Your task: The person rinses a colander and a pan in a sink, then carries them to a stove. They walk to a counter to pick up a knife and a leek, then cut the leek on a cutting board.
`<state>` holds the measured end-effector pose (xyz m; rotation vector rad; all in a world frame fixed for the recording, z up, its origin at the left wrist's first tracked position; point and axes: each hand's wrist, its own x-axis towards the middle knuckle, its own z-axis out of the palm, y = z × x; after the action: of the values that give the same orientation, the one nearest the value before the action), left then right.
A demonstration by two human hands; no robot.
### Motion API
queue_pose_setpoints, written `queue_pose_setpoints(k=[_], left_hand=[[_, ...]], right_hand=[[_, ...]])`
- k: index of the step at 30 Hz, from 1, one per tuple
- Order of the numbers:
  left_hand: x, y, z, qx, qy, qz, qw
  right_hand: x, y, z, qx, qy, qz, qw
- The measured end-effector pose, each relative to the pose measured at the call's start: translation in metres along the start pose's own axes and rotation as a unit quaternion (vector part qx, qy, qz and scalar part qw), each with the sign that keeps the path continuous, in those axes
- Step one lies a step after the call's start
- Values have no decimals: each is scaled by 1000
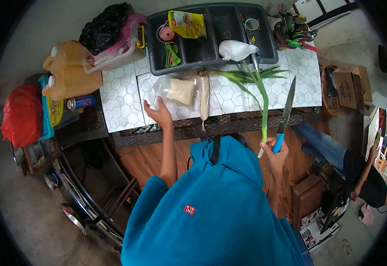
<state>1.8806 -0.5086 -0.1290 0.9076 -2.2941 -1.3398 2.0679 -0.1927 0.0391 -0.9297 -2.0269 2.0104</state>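
Note:
In my right hand (278,154) are a kitchen knife (288,104) with a blue handle and a long leek (264,111). The blade points up and away from me. The leek's pale end sits at my fingers, and its green leaves reach toward the counter. My left hand (160,114) is raised over the counter's front edge, fingers spread, holding nothing. Just beyond it lies a clear plastic bag with a pale block inside (181,91). Beside that bag is a long pale roll in clear wrapping (204,97). More green leaves (246,76) lie along the back of the counter.
A dark divided tray (211,62) at the back holds a yellow packet (187,24) and a white plastic bag (237,50). Amber jugs (71,84), a can (81,103) and a red bag (21,116) stand left. Another person's jeans-clad leg (324,141) is at right.

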Motion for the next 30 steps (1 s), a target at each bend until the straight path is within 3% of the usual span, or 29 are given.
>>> queue_pose_setpoints(k=[4, 6, 9, 11, 14, 19, 21, 22, 25, 30], left_hand=[[59, -14, 9, -16, -33, 19, 999], [70, 7, 9, -82, -163, -113, 977], [84, -20, 16, -143, -197, -71, 967], [80, -22, 12, -202, -184, -122, 954], [79, -27, 6, -221, -254, -176, 925], [71, -27, -2, -167, -255, -107, 946], [63, -34, 0, -234, -241, -87, 938], [56, -22, -4, -181, -229, -58, 955], [36, 8, -9, -220, -188, -32, 957], [25, 17, -18, -172, -211, -3, 962]], right_hand=[[1, 9, -1, -27, 2, -5, 1000], [-1, 7, 7, 4, 6, -4, 1000], [-2, 4, 14, 22, 6, -8, 1000], [-4, 9, 12, 7, 7, -7, 1000], [-5, 7, 13, 3, 20, -7, 1000], [-5, 2, 20, 35, 29, -12, 999], [-6, 2, 21, 38, 27, -9, 999], [-5, 2, 22, 41, 23, -6, 999], [-7, 8, 21, 26, 33, -9, 999], [-11, 12, 20, 32, 51, -9, 998]])
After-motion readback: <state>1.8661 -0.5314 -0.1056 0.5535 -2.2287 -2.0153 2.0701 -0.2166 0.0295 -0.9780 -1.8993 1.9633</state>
